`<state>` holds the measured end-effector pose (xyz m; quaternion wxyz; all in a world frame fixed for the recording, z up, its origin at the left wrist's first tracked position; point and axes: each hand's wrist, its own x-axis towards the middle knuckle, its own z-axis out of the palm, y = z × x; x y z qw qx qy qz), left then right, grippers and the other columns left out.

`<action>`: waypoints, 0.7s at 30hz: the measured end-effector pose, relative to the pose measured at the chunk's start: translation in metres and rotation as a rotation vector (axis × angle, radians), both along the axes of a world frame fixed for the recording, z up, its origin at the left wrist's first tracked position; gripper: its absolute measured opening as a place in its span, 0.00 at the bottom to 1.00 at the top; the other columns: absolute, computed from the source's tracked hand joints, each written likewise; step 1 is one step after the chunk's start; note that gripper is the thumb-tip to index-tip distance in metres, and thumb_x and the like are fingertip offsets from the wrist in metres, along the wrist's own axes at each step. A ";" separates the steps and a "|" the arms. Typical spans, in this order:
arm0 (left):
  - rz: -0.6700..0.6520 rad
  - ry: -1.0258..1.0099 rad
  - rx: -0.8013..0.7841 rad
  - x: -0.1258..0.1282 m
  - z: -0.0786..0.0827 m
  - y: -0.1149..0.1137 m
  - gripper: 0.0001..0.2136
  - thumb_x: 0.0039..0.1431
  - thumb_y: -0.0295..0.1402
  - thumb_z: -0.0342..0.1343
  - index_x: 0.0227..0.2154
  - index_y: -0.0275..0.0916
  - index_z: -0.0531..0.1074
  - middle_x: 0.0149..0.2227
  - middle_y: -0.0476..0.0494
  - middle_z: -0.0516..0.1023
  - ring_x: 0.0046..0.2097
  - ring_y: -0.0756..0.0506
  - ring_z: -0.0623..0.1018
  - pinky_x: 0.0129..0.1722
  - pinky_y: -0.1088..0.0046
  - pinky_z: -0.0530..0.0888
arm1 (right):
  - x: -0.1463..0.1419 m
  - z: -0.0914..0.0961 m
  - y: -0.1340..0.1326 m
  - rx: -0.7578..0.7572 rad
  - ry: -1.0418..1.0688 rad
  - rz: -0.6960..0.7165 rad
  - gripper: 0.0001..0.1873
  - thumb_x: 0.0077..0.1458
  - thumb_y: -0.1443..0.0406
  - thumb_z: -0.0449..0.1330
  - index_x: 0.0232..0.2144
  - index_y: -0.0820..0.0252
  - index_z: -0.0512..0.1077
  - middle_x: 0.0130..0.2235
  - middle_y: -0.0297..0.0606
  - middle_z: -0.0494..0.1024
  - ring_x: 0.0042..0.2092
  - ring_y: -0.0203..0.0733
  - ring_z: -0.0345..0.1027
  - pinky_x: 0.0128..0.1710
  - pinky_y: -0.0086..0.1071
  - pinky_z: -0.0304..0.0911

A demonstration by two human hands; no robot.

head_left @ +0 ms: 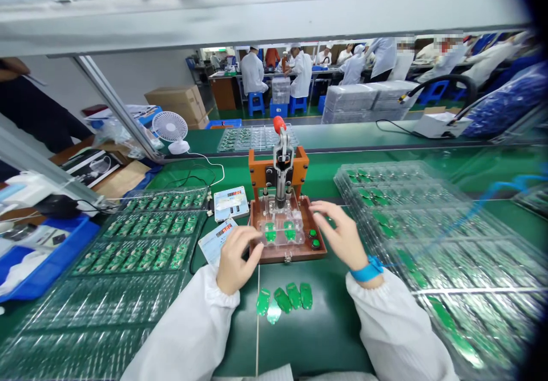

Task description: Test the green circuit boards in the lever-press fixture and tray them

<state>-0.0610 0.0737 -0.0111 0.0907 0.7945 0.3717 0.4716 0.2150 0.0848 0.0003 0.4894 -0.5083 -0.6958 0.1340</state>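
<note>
A brown test fixture [299,250] with an orange frame and a red-knobbed lever [279,125] stands in front of me. Two small green circuit boards [270,234] lie under its clear plate. My left hand [235,258] rests at the fixture's left edge, fingers curled, fingertips touching the clear plate. Over the fixture's right side, beside two green buttons [315,243], hovers my right hand [338,235] with fingers spread and nothing in it; it wears a blue wrist strap [369,269]. Several loose green boards [285,299] lie on the mat just before me.
Clear trays of green boards sit stacked on the left [141,244] and right [428,238]. Two small meters [231,203] stand left of the fixture. A white fan [171,130], cardboard boxes and a blue bin [47,261] are at left. People in white coats work in the background.
</note>
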 end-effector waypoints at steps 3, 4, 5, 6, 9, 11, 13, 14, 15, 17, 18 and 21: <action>-0.194 0.004 0.009 0.019 0.004 -0.026 0.05 0.67 0.26 0.54 0.37 0.39 0.74 0.33 0.45 0.80 0.36 0.46 0.78 0.38 0.67 0.74 | 0.008 0.026 0.011 0.069 0.147 -0.144 0.14 0.70 0.57 0.52 0.48 0.55 0.74 0.50 0.46 0.81 0.53 0.50 0.76 0.52 0.48 0.74; -0.297 0.056 0.002 0.030 0.001 -0.036 0.06 0.67 0.27 0.53 0.37 0.39 0.74 0.32 0.46 0.81 0.35 0.46 0.78 0.37 0.66 0.74 | 0.007 0.040 0.018 0.090 0.175 -0.153 0.15 0.70 0.56 0.52 0.50 0.54 0.73 0.51 0.45 0.80 0.54 0.49 0.75 0.52 0.46 0.74; -0.410 0.126 0.003 0.042 -0.004 -0.046 0.07 0.68 0.28 0.51 0.37 0.39 0.74 0.33 0.46 0.81 0.36 0.45 0.79 0.37 0.65 0.74 | 0.004 0.056 0.027 0.116 0.190 -0.140 0.15 0.70 0.56 0.53 0.51 0.54 0.73 0.53 0.44 0.80 0.56 0.48 0.74 0.52 0.44 0.74; -0.518 0.196 0.023 0.056 -0.012 -0.057 0.09 0.70 0.31 0.49 0.37 0.39 0.74 0.34 0.46 0.82 0.37 0.44 0.80 0.37 0.63 0.74 | 0.000 0.073 0.038 0.144 0.193 -0.112 0.15 0.70 0.56 0.53 0.53 0.53 0.72 0.56 0.42 0.79 0.58 0.47 0.73 0.55 0.44 0.73; -0.731 0.338 0.104 0.094 -0.046 -0.090 0.09 0.72 0.36 0.52 0.36 0.43 0.74 0.41 0.50 0.84 0.43 0.45 0.82 0.39 0.65 0.77 | -0.016 0.126 0.080 0.260 0.159 0.034 0.19 0.70 0.53 0.52 0.58 0.51 0.69 0.60 0.39 0.76 0.63 0.46 0.68 0.67 0.49 0.61; -0.780 0.476 0.066 0.110 -0.073 -0.108 0.05 0.70 0.35 0.58 0.35 0.48 0.74 0.47 0.53 0.83 0.53 0.51 0.80 0.47 0.73 0.78 | -0.027 0.155 0.113 0.215 0.134 0.088 0.25 0.69 0.48 0.53 0.59 0.54 0.69 0.56 0.40 0.79 0.63 0.49 0.68 0.69 0.55 0.55; -0.887 0.552 0.051 0.118 -0.098 -0.119 0.06 0.70 0.31 0.57 0.38 0.51 0.74 0.53 0.53 0.80 0.57 0.56 0.78 0.51 0.84 0.75 | -0.038 0.177 0.140 0.004 0.160 0.180 0.30 0.68 0.44 0.51 0.55 0.62 0.72 0.46 0.42 0.83 0.57 0.50 0.74 0.66 0.59 0.58; -0.946 0.558 0.029 0.120 -0.109 -0.122 0.07 0.71 0.30 0.55 0.40 0.51 0.74 0.56 0.53 0.78 0.59 0.57 0.76 0.54 0.88 0.73 | -0.042 0.185 0.150 -0.101 0.185 0.231 0.33 0.69 0.44 0.49 0.53 0.67 0.73 0.42 0.43 0.84 0.53 0.50 0.76 0.64 0.59 0.62; -0.992 0.555 -0.007 0.122 -0.120 -0.123 0.09 0.72 0.29 0.52 0.44 0.52 0.73 0.59 0.53 0.77 0.60 0.58 0.74 0.56 0.91 0.70 | -0.047 0.193 0.156 -0.167 0.206 0.278 0.34 0.69 0.44 0.48 0.51 0.70 0.74 0.39 0.43 0.84 0.49 0.48 0.78 0.60 0.57 0.66; -1.061 0.544 -0.117 0.127 -0.136 -0.121 0.10 0.74 0.33 0.47 0.47 0.51 0.71 0.60 0.51 0.76 0.62 0.56 0.74 0.58 0.90 0.68 | -0.055 0.204 0.154 -0.122 0.201 0.349 0.30 0.69 0.47 0.52 0.49 0.71 0.76 0.39 0.43 0.84 0.45 0.44 0.79 0.56 0.51 0.71; -1.087 0.543 -0.174 0.131 -0.141 -0.119 0.11 0.74 0.36 0.44 0.48 0.50 0.71 0.59 0.49 0.77 0.61 0.55 0.75 0.57 0.87 0.71 | -0.059 0.208 0.147 -0.020 0.175 0.368 0.26 0.68 0.50 0.55 0.48 0.68 0.77 0.41 0.42 0.84 0.45 0.43 0.79 0.56 0.48 0.72; -1.151 0.536 -0.270 0.142 -0.140 -0.111 0.20 0.75 0.44 0.36 0.43 0.47 0.74 0.52 0.43 0.81 0.54 0.49 0.81 0.48 0.79 0.78 | -0.069 0.212 0.103 0.343 0.087 0.353 0.17 0.67 0.56 0.59 0.52 0.58 0.78 0.48 0.38 0.84 0.50 0.43 0.79 0.56 0.43 0.73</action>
